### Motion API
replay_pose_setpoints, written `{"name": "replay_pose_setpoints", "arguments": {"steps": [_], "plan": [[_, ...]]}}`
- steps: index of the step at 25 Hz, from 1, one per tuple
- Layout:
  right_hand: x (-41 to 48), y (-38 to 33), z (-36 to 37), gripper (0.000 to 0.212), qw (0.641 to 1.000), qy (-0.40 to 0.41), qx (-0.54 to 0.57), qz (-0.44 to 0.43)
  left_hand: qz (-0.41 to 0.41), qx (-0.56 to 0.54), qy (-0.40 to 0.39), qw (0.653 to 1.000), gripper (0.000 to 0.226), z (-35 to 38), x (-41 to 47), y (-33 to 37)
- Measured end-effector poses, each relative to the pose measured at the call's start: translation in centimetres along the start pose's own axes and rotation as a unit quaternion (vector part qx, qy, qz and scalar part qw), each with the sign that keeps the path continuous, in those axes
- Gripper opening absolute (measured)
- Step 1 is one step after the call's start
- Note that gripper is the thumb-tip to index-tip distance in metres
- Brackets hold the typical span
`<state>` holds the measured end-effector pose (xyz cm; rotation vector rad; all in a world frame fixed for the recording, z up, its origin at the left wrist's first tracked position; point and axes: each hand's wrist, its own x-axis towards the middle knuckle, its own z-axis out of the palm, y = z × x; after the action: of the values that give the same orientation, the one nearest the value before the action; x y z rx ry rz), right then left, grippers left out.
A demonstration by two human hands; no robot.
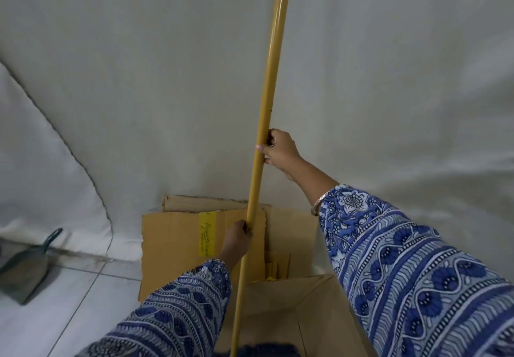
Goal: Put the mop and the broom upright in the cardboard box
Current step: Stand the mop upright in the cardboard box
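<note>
A dark green dustpan [26,267] lies on the white tile floor [55,315] at the far left, with its handle leaning up against a white cloth [139,78] that hangs behind everything. To the right of it stands an open cardboard box [178,248] with its brown flaps spread out, and one flap has a strip of yellow tape [207,234] with writing too small to read. The left hand [236,241] comes up from a blue and white patterned sleeve [178,309] and is closed around a long yellow stick [267,111], low down, just in front of the back flap. This stick is a handle standing almost straight up, tipped a little to the right at the top, where it runs out of view. Its bottom end goes down into the box at the lower edge, where something dark blue and fuzzy [267,349] shows, so it may be the mop, but I cannot tell for sure. Higher up the same stick, the right hand [278,152] is wrapped around it too, fingers curled tight. The two hands are apart, one above the other. The right arm wears the same patterned sleeve and a thin bracelet [318,203] at the wrist. This arm reaches over the right side of the box.
</note>
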<state>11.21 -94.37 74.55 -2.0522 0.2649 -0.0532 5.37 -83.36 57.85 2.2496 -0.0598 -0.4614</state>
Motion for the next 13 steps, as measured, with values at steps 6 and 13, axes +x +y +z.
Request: {"name": "replay_pose_setpoints", "arguments": {"steps": [6,13], "plan": [[-0.1,0.7,0.4,0.038,1.000,-0.009,0.002,0.008,-0.033,-0.036,0.017,0.999,0.026,-0.1,-0.1,0.4],[-3.0,0.7,0.0,0.069,0.998,0.011,0.000,0.055,-0.032,-0.042,0.057,0.997,0.039,-3.7,-2.9,-1.4]]}}
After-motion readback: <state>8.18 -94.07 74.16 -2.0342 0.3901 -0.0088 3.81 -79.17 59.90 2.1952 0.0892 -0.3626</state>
